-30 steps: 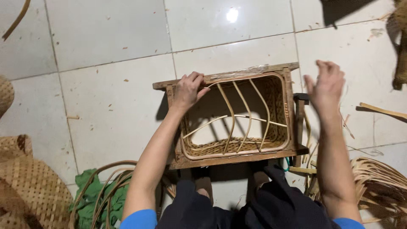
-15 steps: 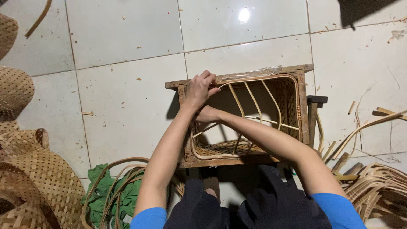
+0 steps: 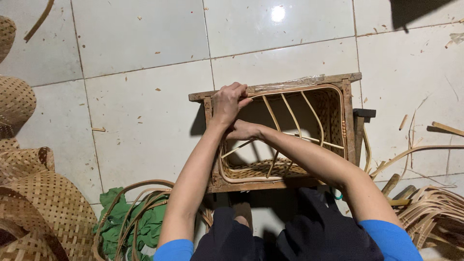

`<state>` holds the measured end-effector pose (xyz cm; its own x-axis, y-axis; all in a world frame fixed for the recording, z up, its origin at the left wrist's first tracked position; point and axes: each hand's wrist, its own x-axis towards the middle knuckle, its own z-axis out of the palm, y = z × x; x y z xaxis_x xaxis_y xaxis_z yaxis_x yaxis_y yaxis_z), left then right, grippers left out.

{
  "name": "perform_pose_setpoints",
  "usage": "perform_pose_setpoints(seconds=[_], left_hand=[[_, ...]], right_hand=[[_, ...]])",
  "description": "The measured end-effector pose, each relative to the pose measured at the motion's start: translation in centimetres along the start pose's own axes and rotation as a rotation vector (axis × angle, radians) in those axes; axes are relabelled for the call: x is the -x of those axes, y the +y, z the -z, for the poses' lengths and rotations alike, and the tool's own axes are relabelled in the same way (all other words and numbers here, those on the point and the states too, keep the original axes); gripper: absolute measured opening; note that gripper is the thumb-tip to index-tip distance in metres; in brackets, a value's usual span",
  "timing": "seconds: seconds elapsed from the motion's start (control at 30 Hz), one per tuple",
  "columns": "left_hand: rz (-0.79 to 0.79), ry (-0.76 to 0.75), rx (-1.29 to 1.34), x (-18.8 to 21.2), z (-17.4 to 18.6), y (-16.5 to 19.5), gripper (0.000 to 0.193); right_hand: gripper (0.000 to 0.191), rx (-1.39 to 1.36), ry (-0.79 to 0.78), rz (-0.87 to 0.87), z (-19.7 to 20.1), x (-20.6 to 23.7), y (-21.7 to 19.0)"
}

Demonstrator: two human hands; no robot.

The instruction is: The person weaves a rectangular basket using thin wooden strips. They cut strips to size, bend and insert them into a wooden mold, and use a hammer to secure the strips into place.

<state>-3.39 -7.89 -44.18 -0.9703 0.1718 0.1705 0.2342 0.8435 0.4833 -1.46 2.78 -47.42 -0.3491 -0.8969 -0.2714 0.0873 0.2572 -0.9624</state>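
A rectangular wooden frame (image 3: 355, 106) lies on the tiled floor with a half-woven rattan basket (image 3: 280, 166) set inside it, bare curved ribs crossing its opening. My left hand (image 3: 228, 102) grips the frame's far left corner, fingers curled over the top rail. My right hand (image 3: 240, 129) reaches across into the basket just below the left one, at the left inner wall; its fingers are closed, and what they pinch is hidden.
Woven bamboo baskets (image 3: 34, 208) pile up at the left. Bent rattan hoops over green cloth (image 3: 130, 217) lie at the lower left. Loose rattan strips (image 3: 430, 208) and a hammer (image 3: 360, 126) lie right of the frame. My dark-clothed knees (image 3: 309, 232) are at the bottom.
My right hand swung from open air right of the frame across into the basket's left side. The left hand stayed on the corner. The view shifted slightly.
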Motion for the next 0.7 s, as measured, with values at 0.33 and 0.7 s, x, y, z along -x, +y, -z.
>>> perform_pose_setpoints(seconds=[0.33, 0.7], left_hand=[[0.004, 0.075, 0.051, 0.1, -1.1, -0.9, 0.032], [-0.162, 0.028, 0.093, 0.8, -0.7, -1.7, 0.024]], right_hand=[[0.044, 0.407, 0.072, -0.103, -0.7, 1.6, -1.0], [0.051, 1.326, 0.734, 0.103, 8.7, 7.6, -0.8]])
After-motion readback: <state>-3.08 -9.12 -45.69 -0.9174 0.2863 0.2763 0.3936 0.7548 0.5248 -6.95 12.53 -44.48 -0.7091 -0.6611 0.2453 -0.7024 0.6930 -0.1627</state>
